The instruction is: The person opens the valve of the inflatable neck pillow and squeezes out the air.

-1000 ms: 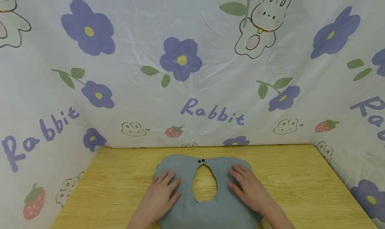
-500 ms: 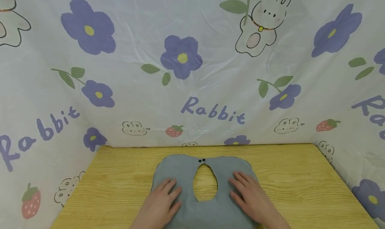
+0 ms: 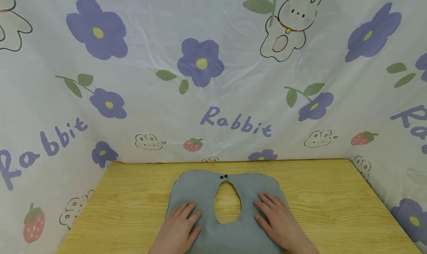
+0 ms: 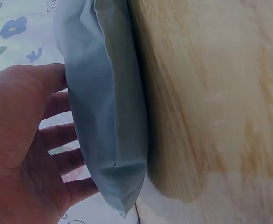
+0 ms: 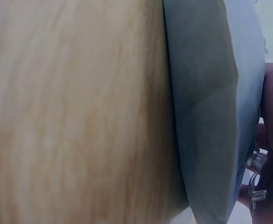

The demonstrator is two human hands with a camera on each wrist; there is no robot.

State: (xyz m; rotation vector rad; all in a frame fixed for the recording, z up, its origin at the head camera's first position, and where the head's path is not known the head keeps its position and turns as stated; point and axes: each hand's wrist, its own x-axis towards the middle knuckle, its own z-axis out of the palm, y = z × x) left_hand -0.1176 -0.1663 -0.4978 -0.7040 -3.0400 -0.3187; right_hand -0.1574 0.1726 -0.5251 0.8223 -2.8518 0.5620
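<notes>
Biggest thing here is the white cloth backdrop (image 3: 146, 50), a bit crinkly with a slight sheen, covered in a floral-and-bunny print. It hangs right down along the back, left and right edges of the tabletop (image 3: 337, 202), so those three sides are basically walled in. The tabletop itself is yellowish with a streaky wood-grain look. Wide stretches of grain run out to its left and right edges, while only a thin strip is left at the back edge. Front edge is out of frame.

The cushion (image 3: 230, 237) lies flat about midway between the left and right edges, its far side close to the back edge. It's grey-blue fabric, puffy, rounded corners, seamed and lightly creased down the sides. There's an egg-shaped hole (image 3: 227, 204) in it, with wood showing through.

Left hand (image 3: 180, 226) rests on the cushion's left part, grip spread. Right hand (image 3: 280, 222) rests on the right part, grip spread too, nothing pinched.

Smaller stuff: a clear plastic bit (image 5: 256, 161) sits beside the right hand's fingers in that wrist view, can't tell what it is. Smallest are two round black dots (image 3: 225, 176) just above the hole, on the side facing the back edge.
</notes>
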